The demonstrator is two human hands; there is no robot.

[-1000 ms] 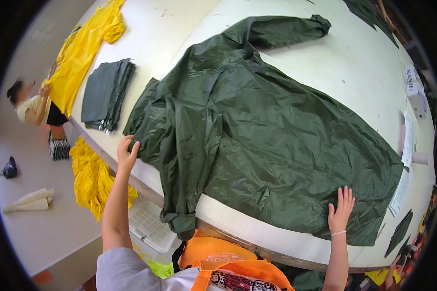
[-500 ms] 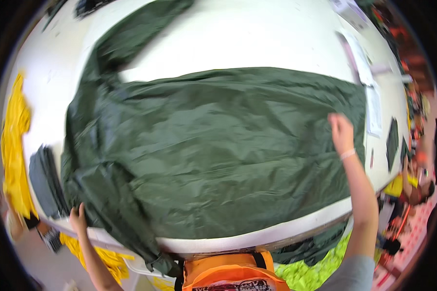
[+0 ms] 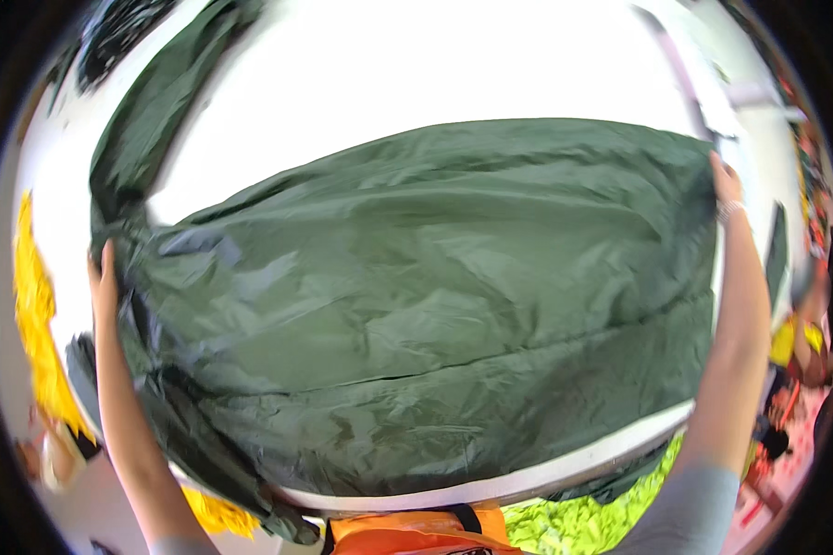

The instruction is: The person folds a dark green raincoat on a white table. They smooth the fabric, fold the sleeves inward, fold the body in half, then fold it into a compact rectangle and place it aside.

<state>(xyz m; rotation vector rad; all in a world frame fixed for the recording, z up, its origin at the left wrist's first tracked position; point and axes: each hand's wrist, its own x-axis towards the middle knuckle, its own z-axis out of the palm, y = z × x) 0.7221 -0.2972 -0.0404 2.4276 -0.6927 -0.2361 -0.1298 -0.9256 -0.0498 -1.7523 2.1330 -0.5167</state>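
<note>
A dark green raincoat (image 3: 435,268) lies spread sideways over the white table, wrinkled across its body. One sleeve (image 3: 143,120) stretches toward the far left; the other hangs over the near edge at lower left. My left hand (image 3: 105,287) is closed on the coat's left end, close to where the far sleeve joins, its fingertips partly hidden by the cloth. At the far right corner of the hem, my right hand (image 3: 727,182) pinches the fabric. Between both hands the cloth is drawn out, and a long seam or fold runs across its nearer half.
A folded grey-green bundle (image 3: 81,370) sits at the table's left edge, beside yellow garments (image 3: 37,305). Black, shiny items (image 3: 120,37) are at the far left. Bright lime cloth (image 3: 574,518) lies below the near edge. Other people (image 3: 801,342) are at the right.
My left hand has moved up from the near sleeve to the coat's left end. My right hand has reached farther right to the hem corner. The coat's left end has shifted left.
</note>
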